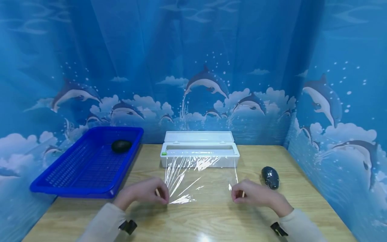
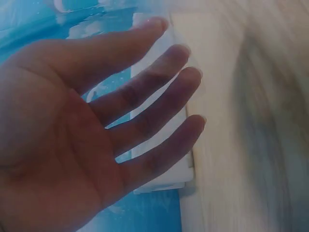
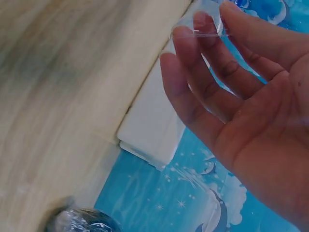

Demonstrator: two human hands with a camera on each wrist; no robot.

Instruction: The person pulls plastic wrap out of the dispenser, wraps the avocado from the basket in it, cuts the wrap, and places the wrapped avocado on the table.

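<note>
A sheet of clear cling film (image 1: 201, 186) stretches toward me from a white dispenser box (image 1: 200, 145) whose lid stands raised at the back. My left hand (image 1: 148, 191) pinches the film's near left corner between thumb and forefinger. At the opposite near corner, my right hand (image 1: 254, 193) pinches the film the same way. Bright creases run through the left half of the sheet. In the right wrist view, film (image 3: 212, 21) shows at the fingertips, while the other fingers are loosely bent. The left wrist view shows the left hand's remaining fingers (image 2: 159, 116) spread apart.
A blue plastic basket (image 1: 74, 191) stands at the left with a dark, avocado-like oval (image 1: 121, 146) inside. Right of my right hand lies a similar dark oval wrapped in shiny film (image 1: 270, 177). A dolphin-print curtain (image 1: 199, 111) borders the wooden table (image 1: 193, 225) at the back and sides.
</note>
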